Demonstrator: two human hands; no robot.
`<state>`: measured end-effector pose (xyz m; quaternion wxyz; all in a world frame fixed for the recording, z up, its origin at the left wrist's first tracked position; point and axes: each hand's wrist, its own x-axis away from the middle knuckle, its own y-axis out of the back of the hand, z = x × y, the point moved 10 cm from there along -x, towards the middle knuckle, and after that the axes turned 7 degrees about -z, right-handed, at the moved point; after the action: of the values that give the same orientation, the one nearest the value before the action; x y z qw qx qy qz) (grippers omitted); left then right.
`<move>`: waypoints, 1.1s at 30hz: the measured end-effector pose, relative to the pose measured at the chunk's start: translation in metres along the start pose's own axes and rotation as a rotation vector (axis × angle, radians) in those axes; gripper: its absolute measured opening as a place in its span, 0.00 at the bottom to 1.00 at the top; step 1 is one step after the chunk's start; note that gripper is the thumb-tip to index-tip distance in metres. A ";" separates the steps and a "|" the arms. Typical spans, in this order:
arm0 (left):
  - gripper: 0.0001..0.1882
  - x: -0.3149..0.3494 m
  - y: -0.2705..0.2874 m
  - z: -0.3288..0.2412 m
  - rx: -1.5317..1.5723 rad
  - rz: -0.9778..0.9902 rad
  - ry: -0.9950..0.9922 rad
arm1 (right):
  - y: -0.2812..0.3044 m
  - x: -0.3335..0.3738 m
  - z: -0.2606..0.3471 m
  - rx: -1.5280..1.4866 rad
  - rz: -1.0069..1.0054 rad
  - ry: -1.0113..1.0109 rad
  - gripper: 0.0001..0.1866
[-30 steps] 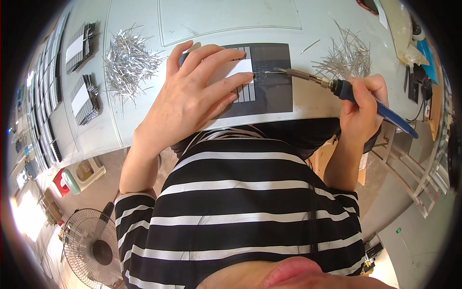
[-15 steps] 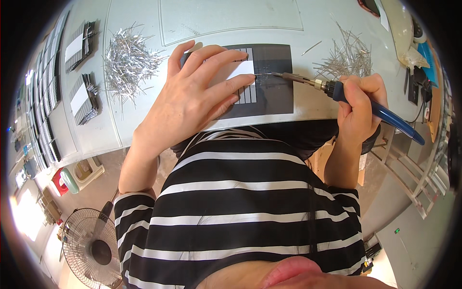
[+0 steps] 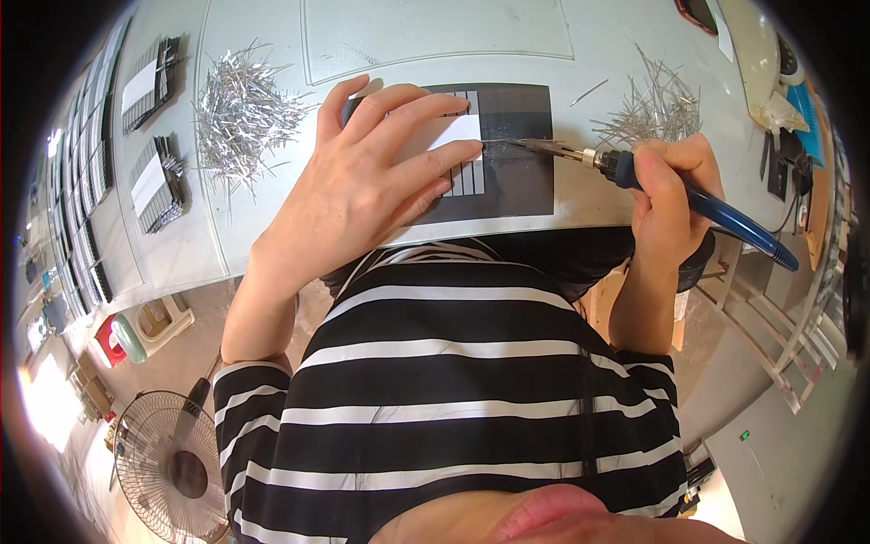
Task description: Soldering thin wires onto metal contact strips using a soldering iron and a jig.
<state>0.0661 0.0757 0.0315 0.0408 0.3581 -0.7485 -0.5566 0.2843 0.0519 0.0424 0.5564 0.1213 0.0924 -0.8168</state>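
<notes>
My left hand [image 3: 367, 168] lies spread over a stack of dark strips with thin pale lines [image 3: 468, 181] and a white card [image 3: 453, 133]. Its fingertips press down near their right edge, and the palm hides the rest. Beneath sits a dark rectangular mat [image 3: 521, 186]. From under my left index fingertip a thin wire-like ribbon [image 3: 494, 140] juts out to the right. My right hand [image 3: 672, 195] is closed around the blue handle of a soldering iron [image 3: 729, 213]. The iron's tip points left, at or just above the mat by the ribbon; contact cannot be made out.
Loose silvery metal ribbons are heaped on the left [image 3: 246, 118] and right [image 3: 657, 100] of the pale table [image 3: 435, 32]. Two bundles of dark strips [image 3: 149, 86] with white cards stand farther left, beside long rows of dark panels [image 3: 77, 204]. A fan [image 3: 188, 471] stands at lower left.
The soldering iron has turned slightly and my right hand has shifted a little to the left. My left hand stays in place on the strips.
</notes>
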 end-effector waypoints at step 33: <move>0.19 0.006 0.009 0.002 -0.010 -0.021 0.002 | 0.001 -0.014 -0.018 -0.155 -0.032 -0.247 0.12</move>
<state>0.0564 0.0750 0.0369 0.0373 0.3665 -0.7419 -0.5602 0.2916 0.0691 0.0291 0.5580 -0.0250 0.0882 -0.8248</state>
